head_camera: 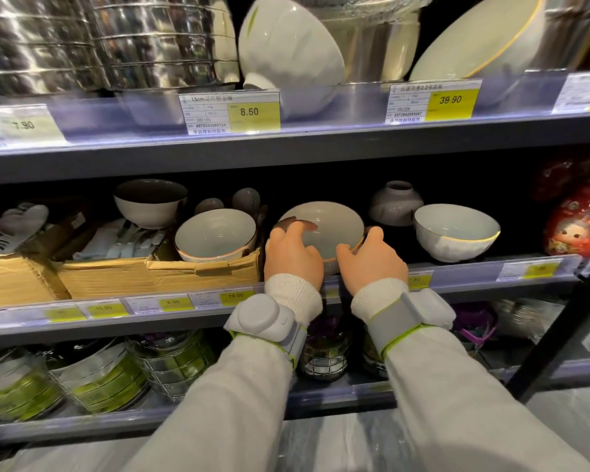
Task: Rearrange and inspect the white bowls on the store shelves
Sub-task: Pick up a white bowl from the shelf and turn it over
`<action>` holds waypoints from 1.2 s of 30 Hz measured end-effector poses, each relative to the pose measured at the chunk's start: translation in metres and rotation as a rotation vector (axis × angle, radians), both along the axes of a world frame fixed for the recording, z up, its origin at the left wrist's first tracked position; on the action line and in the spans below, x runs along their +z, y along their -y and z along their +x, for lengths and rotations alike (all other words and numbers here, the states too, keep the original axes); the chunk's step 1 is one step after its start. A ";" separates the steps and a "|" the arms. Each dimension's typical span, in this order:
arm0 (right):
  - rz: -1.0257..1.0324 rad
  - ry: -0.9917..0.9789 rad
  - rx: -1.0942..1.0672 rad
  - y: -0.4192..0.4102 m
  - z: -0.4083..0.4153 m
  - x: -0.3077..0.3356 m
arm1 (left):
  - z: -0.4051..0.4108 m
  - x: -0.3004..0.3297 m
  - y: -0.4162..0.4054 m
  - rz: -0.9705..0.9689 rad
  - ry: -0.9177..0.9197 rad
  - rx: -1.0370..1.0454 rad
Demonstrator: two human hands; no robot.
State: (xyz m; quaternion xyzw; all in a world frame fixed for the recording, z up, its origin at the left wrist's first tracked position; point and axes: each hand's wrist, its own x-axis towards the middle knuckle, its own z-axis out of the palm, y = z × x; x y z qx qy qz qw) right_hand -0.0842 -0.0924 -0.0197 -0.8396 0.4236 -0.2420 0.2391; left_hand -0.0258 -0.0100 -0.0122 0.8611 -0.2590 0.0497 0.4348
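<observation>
Both hands grip one white ceramic bowl with a thin gold rim (324, 223), tilted so that its opening faces near. The left hand (292, 255) lies over the left rim, fingers inside; the right hand (372, 260) clamps the right rim from below. The wrists are bent upward and the forearms reach in from the near side. The bowl stands at the near edge of the middle grey metal shelf (457, 284). I think smooth glaze may slip, or it may knock the similar white bowl (455, 231) on the right, or the one in the brown cardboard box (157, 275) on the left.
</observation>
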 end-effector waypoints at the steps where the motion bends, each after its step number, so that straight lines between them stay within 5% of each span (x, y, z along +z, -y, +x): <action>1: 0.007 -0.005 0.009 0.000 0.000 -0.001 | 0.000 0.000 -0.001 0.007 0.003 0.001; 36: -0.013 -0.018 0.045 -0.022 0.019 -0.018 | 0.005 -0.010 -0.012 0.076 0.046 -0.013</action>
